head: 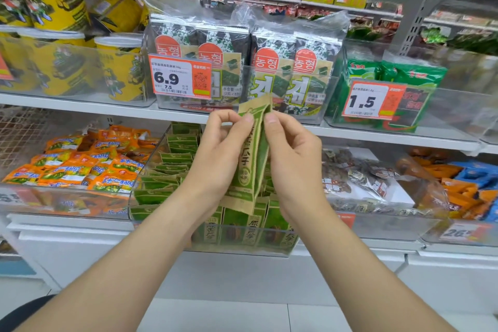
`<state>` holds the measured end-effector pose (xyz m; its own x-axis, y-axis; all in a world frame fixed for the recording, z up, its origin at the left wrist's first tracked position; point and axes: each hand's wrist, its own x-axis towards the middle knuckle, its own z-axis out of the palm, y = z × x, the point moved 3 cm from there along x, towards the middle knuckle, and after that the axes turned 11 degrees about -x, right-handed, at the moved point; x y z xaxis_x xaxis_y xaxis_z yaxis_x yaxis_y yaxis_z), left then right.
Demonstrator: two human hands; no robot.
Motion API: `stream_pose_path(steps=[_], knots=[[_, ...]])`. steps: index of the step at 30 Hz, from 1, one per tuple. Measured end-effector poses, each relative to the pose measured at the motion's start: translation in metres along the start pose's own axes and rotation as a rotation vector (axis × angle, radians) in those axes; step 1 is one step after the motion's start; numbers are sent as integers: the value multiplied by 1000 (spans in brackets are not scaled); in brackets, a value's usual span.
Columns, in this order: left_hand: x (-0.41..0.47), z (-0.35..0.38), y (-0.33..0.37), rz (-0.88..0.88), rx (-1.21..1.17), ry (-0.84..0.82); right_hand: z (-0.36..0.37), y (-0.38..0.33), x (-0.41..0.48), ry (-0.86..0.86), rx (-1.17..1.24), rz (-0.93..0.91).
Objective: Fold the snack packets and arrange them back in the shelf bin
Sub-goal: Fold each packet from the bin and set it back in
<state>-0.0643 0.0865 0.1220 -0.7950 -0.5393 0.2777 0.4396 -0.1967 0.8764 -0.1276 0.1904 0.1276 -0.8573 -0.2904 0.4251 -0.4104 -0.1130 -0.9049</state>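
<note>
Evidently the snack packet [250, 159] is a light thing: a thin, paper-faced pouch, tan at the ends and green through the middle, which should bend and crease easily rather than spring back. It looks neither slippery nor fragile, though whatever is inside may shift and resist a sharp fold. The long side edges near the top are the sensible places to hold it, and that is where both hands are.

The left hand [223, 148] pinches the left edge between curled fingers and thumb. The right hand [291, 153] pinches the right edge the same way, with its other fingers loosely bent behind.

The packet stands almost upright in the air in front of the shelf [107, 109]. It sits above the clear bin [237, 249], where more green packets [167, 164] are filed in rows. Its long axis runs near to far and upward, with the tan top seal leaning slightly right and the bottom seal hanging toward the bin. It appears bowed along that axis, the two long sides drawn toward each other.
</note>
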Motion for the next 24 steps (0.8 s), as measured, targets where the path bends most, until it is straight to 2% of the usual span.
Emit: stream_pose_path(steps=[4,9,18,21,24], knots=[[-4,3,0,-29,76,-57,-3,6,0,81,40,89],[-6,10,2,-9,49,-2,-2,8,-3,47,43,185],[-8,22,-5,-165,-149,-40,-17,3,-3,46,-107,108],[-11,20,-10,-202,-154,-60,-24,9,-3,-20,-162,45],[-14,13,-9,-204,-183,-24,-26,8,-5,-119,-194,70]])
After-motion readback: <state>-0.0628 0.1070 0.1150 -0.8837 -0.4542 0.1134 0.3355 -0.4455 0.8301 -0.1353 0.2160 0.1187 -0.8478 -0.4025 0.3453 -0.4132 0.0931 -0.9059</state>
